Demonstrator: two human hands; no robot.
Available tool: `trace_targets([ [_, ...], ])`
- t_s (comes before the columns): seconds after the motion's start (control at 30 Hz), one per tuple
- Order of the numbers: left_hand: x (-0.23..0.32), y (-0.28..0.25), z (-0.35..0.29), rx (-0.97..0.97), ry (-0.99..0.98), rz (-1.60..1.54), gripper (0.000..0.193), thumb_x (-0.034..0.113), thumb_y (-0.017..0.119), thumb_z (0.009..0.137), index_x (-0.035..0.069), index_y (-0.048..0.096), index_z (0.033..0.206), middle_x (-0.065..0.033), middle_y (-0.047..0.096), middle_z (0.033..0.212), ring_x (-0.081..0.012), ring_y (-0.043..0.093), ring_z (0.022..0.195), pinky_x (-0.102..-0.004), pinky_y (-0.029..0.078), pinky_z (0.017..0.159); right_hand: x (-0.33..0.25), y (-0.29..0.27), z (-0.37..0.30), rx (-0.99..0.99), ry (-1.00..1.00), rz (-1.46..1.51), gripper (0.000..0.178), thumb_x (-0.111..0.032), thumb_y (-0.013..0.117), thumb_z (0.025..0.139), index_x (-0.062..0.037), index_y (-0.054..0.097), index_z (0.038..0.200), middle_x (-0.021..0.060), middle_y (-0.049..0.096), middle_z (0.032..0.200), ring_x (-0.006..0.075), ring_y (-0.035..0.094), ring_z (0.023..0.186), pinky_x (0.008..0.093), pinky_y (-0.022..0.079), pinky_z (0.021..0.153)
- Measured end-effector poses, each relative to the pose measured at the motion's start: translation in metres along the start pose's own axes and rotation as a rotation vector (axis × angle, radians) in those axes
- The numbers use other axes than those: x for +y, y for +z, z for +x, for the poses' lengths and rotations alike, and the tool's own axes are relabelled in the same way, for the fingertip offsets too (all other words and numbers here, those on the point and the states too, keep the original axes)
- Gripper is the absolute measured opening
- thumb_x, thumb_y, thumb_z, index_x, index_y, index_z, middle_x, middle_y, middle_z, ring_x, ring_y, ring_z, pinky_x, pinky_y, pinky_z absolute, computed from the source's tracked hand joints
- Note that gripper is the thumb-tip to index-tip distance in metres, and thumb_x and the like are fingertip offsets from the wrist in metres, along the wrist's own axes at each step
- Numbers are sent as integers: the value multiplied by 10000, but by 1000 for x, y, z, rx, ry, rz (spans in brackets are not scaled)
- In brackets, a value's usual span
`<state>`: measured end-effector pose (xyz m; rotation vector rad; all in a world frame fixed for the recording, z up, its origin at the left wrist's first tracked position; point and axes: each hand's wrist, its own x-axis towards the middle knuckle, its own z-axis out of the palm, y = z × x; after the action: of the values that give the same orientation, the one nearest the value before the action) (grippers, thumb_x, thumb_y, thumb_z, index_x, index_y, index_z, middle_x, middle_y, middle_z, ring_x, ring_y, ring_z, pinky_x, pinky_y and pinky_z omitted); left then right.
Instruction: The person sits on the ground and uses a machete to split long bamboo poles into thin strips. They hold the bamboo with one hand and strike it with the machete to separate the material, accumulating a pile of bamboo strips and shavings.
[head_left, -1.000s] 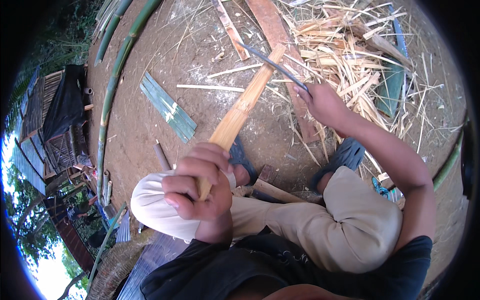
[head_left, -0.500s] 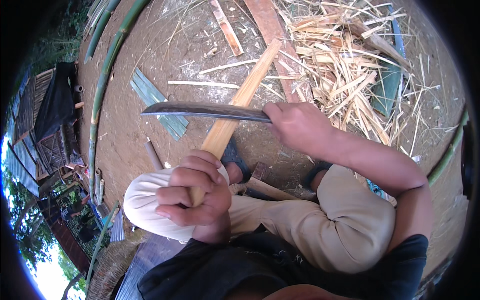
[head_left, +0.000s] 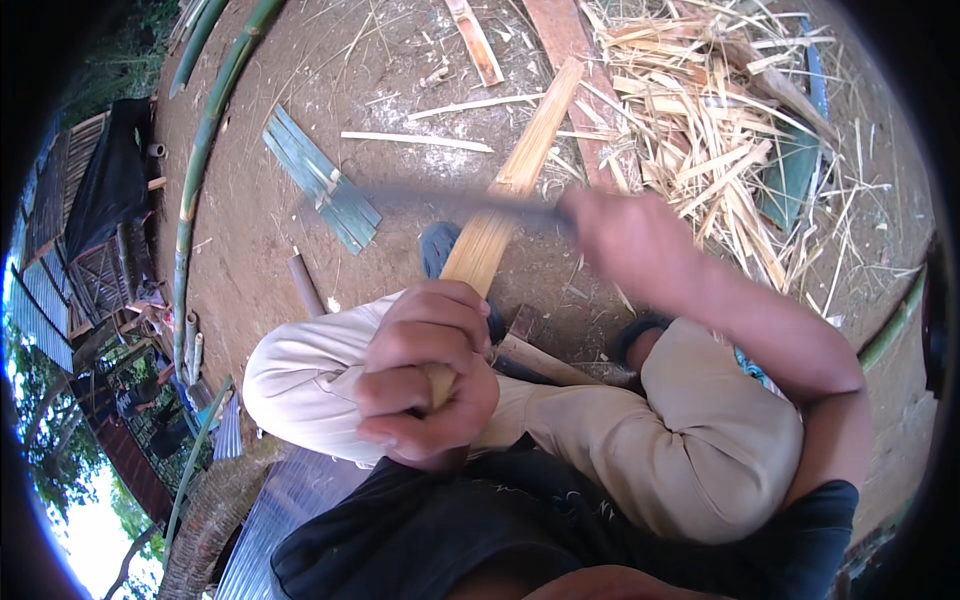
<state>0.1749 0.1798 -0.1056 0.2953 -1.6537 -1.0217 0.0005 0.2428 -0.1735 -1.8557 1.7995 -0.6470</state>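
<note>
My left hand (head_left: 428,370) is closed around the near end of a pale yellow bamboo slat (head_left: 530,150), held over my left knee. The slat slants away and to the right, its far end pointing at the ground litter. In my right hand (head_left: 625,232), blurred by motion, is the handle of a long dark machete (head_left: 440,203). Its blade stretches leftward across the slat at about mid-length, and the tip is smeared. Whether the edge touches the slat I cannot tell.
Beyond my right hand lies a heap of thin shavings (head_left: 700,160). A reddish board (head_left: 567,35) and green bamboo pieces (head_left: 325,195) rest on the dirt. A long green bamboo pole (head_left: 203,150) curves along the left. My knees are bent below the work.
My left hand and the slat have shifted slightly right. The machete, sharp before, is now blurred, and my right hand has moved a little right and nearer me.
</note>
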Motion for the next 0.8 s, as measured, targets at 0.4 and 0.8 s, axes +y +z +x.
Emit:
trace_targets([
  [0.4, -10, 2, 2, -14, 66, -134, 426, 414, 226, 1035, 82, 337, 791, -93, 461, 577, -215, 446, 408, -366, 453, 397, 64, 10, 13, -123, 256, -20, 126, -47, 546, 865, 55, 579, 931, 146, 637, 631, 300, 670, 566, 397, 569, 484],
  [0.8, -4, 1, 0, 125, -16, -111, 461, 450, 168, 1033, 132, 307, 730, -82, 403, 553, -196, 399, 420, -370, 432, 478, 76, 14, 35, -108, 303, -43, 157, -87, 537, 931, 52, 591, 978, 153, 660, 681, 285, 658, 549, 377, 568, 501],
])
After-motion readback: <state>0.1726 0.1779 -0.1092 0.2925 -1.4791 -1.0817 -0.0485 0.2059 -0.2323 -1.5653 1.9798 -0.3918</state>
